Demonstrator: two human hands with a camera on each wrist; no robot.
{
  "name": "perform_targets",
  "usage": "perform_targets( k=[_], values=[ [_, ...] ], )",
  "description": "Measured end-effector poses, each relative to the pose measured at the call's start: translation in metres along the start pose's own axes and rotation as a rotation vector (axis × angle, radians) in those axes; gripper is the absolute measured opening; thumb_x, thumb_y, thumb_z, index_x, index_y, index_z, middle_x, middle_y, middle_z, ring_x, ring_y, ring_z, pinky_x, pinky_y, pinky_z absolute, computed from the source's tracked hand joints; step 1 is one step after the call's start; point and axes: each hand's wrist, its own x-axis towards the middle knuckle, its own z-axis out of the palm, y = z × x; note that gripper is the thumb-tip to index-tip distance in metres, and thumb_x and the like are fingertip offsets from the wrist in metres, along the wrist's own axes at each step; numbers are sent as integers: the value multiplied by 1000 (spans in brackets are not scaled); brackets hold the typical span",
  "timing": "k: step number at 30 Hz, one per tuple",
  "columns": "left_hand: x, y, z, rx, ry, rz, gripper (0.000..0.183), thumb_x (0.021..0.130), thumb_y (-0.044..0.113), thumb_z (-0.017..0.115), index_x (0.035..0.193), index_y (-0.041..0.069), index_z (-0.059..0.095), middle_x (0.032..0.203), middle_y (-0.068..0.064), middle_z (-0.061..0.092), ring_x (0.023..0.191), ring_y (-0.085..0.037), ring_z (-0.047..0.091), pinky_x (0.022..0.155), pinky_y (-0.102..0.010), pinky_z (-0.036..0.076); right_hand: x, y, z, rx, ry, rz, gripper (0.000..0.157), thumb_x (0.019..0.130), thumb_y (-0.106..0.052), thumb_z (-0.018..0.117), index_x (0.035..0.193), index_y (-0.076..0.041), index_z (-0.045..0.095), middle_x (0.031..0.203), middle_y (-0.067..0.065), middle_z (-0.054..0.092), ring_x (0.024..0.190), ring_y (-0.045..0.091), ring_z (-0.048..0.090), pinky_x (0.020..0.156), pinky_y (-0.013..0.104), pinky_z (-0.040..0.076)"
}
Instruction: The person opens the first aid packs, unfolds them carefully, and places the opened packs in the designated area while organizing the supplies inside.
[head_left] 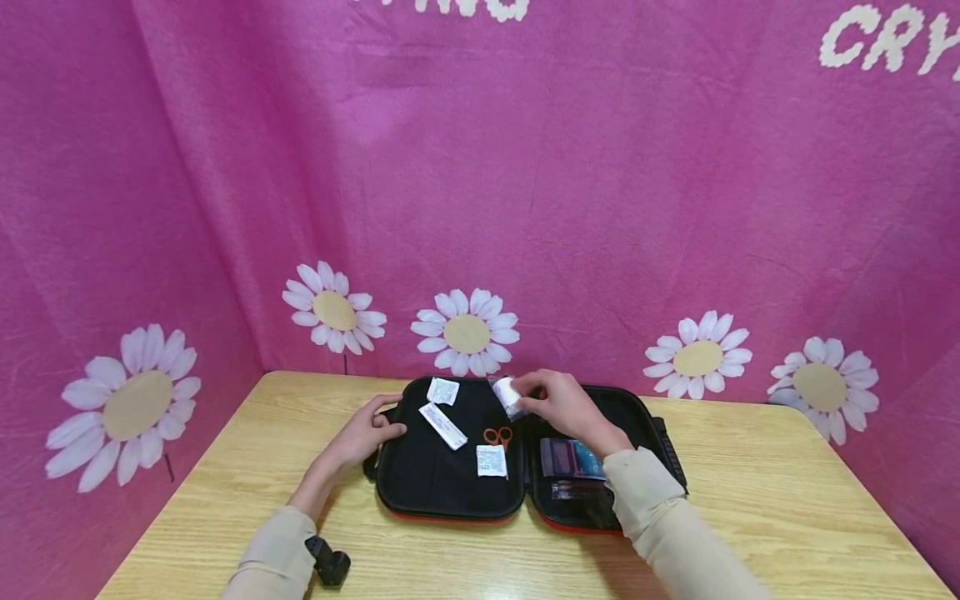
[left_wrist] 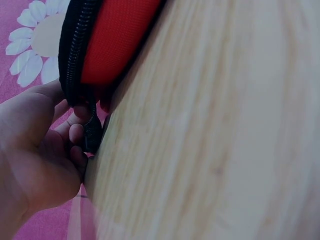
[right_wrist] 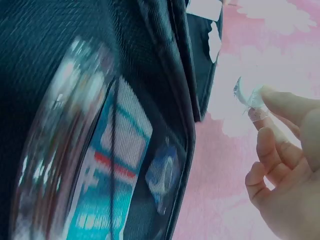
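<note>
An open black zip case (head_left: 427, 479) with a red outer shell (left_wrist: 120, 42) lies flat on the table. At its left edge my left hand (head_left: 366, 435) grips the rim, thumb on top and fingers curled underneath, near the black zip and a dark loop. Between thumb and forefinger, my right hand (head_left: 564, 404) pinches a white roll in clear plastic wrap (head_left: 507, 397) above the back of the case, near the hinge. In the left half lie orange-handled scissors (head_left: 498, 435), a white square packet (head_left: 492, 461), another square packet (head_left: 442, 391) and a long white packet (head_left: 444, 427).
Behind netting in the case's right half sit a teal printed packet (right_wrist: 102, 200), a shiny clear-wrapped bundle (right_wrist: 55, 135) and a small blue-and-white wrapped item (right_wrist: 162, 172). A pink cloth with daisies (head_left: 525, 208) hangs behind the wooden table (head_left: 757, 500).
</note>
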Motion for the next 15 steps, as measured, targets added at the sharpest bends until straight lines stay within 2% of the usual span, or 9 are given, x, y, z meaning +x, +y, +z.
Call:
perform_targets(
  k=[5,15],
  values=[
    [-2,2,-1,7,-1,-2,59,95,10,64,146,-3,39,64,1,47,54,-7,40,53,-22,34,-10,10,-10,-33,28,21,25,84,-9,77,109,-7,76,97,6,73,71,10,50,65,23,42],
    [-3,3,0,5,2,-28,58,94,12,65,146,2,42,63,3,48,56,-8,42,56,-23,36,-33,36,-29,-73,60,52,24,85,-10,76,109,-7,76,97,5,71,72,11,49,64,23,41]
  ],
)
